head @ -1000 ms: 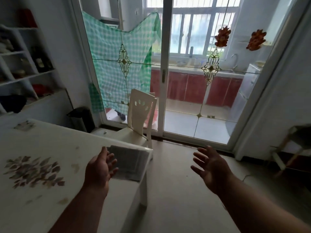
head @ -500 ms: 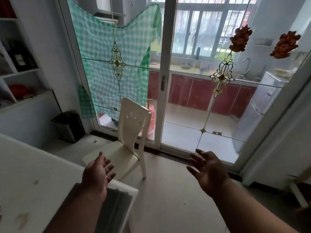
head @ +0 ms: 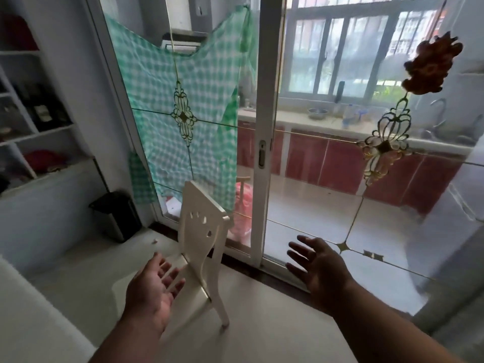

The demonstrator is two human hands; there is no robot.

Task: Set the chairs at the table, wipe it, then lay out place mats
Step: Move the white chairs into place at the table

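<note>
Chair (head: 203, 231) beside door, seemingly untouched

Pale floor (head: 275, 323) spreads out ahead of you, and a cream chair (head: 203, 239) stands on it near the glass door. A dark bin (head: 116, 214) sits on it by the left wall, a small white scrap (head: 154, 241) just beside.

White chair (head: 203, 239) standing before sliding glass door (head: 264, 142), left hand (head: 153, 289) spread empty near its seat, right hand (head: 318, 268) spread empty to the right, green checked cloth (head: 188, 108) behind glass, black bin (head: 116, 216) far left, white table (head: 34, 323) edge near left.
</note>
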